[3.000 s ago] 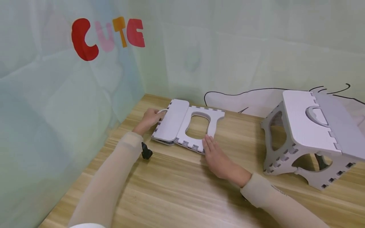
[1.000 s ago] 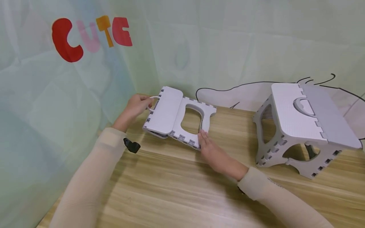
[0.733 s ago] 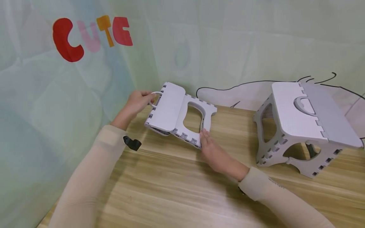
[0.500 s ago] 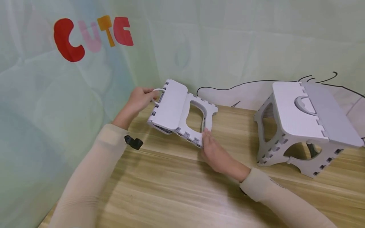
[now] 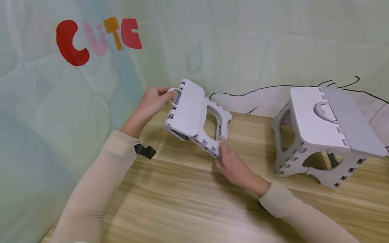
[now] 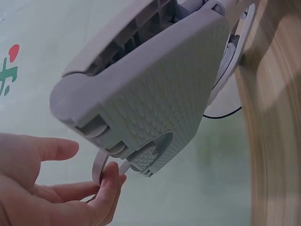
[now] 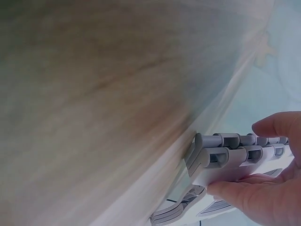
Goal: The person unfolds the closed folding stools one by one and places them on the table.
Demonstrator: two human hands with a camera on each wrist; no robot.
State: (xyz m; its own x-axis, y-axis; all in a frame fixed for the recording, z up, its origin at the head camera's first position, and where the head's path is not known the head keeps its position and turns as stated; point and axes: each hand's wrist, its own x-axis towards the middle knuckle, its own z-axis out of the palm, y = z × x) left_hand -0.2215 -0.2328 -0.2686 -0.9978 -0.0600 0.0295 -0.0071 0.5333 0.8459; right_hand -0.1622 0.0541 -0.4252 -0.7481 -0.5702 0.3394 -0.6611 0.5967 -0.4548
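Note:
In the head view a light grey folding stool (image 5: 188,111), folded flat, leans with its top end raised above the wooden table and its leg end low. My left hand (image 5: 152,104) holds the thin loop handle (image 6: 98,167) at the raised end; the left wrist view shows fingers hooked through the loop, with the thumb apart from it. My right hand (image 5: 233,167) grips the near lower corner of the leg frame. The right wrist view has thumb and fingers on either side of that notched edge (image 7: 235,155).
A second stool (image 5: 317,121), white and grey, stands unfolded on the right of the table (image 5: 182,202). Close behind and to the left hang pale printed curtains (image 5: 258,54). A black clip (image 5: 145,151) sticks out from the left cuff.
The folded stool lay flat on the table earlier. Its handle end has risen and swung to the right with my left hand, while the right hand has moved from resting on the frame to gripping its corner.

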